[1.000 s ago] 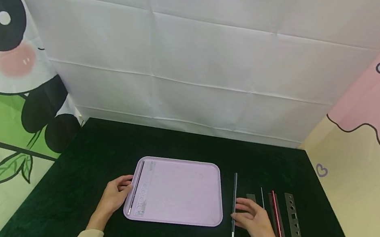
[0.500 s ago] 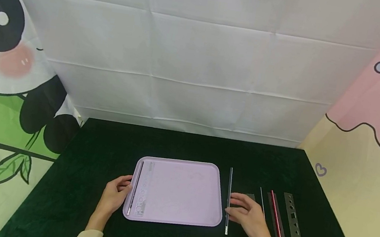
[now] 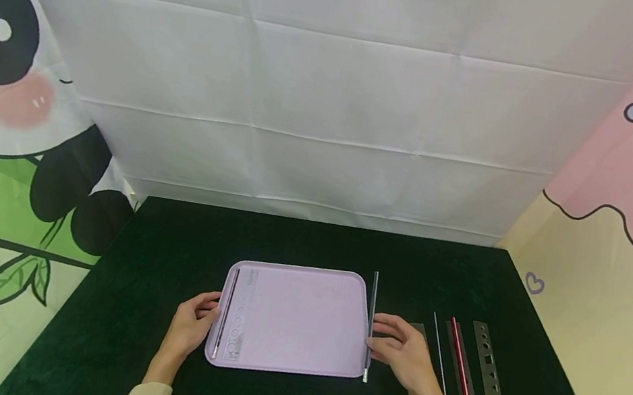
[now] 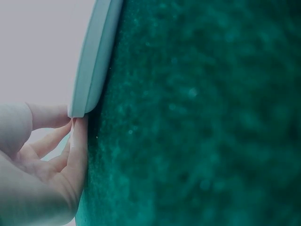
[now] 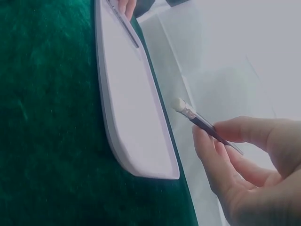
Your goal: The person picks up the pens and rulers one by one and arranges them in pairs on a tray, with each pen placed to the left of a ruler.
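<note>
A lilac tray [image 3: 304,322] lies on the dark green cloth. My left hand [image 3: 191,325] pinches its left rim between thumb and fingers, as the left wrist view shows up close at the rim [image 4: 91,70]. Inside the tray, along that side, lie a dark pencil [image 3: 227,314] and a clear stencil ruler [image 3: 237,329]. My right hand [image 3: 400,353] pinches a second dark pencil [image 3: 373,301] with a white eraser [image 5: 178,104]. This pencil is held near the tray's right rim, its eraser end toward me in the head view.
Right of my right hand lie a thin silver rod [image 3: 439,352], a red pencil [image 3: 461,369] over a grey strip, and a stencil ruler [image 3: 488,365] with cut-out shapes. Another grey strip [image 3: 420,328] is partly hidden by the hand. White cloth [image 3: 332,91] hangs behind the table.
My right hand has carried the dark pencil leftward, from beside the other items to the tray's right rim. The left hand and the tray have stayed in place.
</note>
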### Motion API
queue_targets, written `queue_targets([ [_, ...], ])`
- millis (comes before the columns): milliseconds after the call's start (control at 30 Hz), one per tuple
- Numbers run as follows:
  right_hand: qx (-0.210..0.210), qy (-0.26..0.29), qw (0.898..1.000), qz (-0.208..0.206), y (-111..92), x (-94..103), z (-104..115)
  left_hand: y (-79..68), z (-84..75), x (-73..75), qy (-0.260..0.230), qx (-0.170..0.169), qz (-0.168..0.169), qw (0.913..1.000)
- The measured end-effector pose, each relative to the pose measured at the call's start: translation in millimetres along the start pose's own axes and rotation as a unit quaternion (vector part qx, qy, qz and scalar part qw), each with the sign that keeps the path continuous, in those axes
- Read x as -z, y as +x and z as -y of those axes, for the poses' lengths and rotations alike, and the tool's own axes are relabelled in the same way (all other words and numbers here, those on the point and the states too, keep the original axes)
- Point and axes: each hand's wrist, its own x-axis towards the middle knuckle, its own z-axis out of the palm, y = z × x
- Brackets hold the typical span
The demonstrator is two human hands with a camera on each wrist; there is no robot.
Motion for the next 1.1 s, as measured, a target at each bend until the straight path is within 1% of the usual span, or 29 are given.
queue_targets([
  [300, 0.020, 0.010, 1.000, 0.005, 3.8, -9.6, 2.9, 0.6, 0.6, -0.4, 0.000, 0.000, 0.001, 1.0000],
  [533, 0.020, 0.022, 1.000, 0.011, 7.5, -18.0, 8.5, 0.5, 0.6, -0.8, -0.001, -0.001, 0.001, 1.0000],
  [733, 0.024, 0.013, 1.000, 0.015, 10.1, -25.0, 11.7, 0.2, -0.9, -0.5, -0.001, 0.002, 0.000, 1.0000],
  [933, 0.027, 0.003, 0.999, 0.021, 11.9, -31.0, 12.6, -0.7, -2.1, 0.0, -0.003, -0.006, -0.004, 1.0000],
  [1100, 0.025, 0.009, 0.999, 0.026, 12.5, -34.8, 13.9, -0.9, -2.7, 0.6, -0.003, -0.008, -0.004, 1.0000],
])
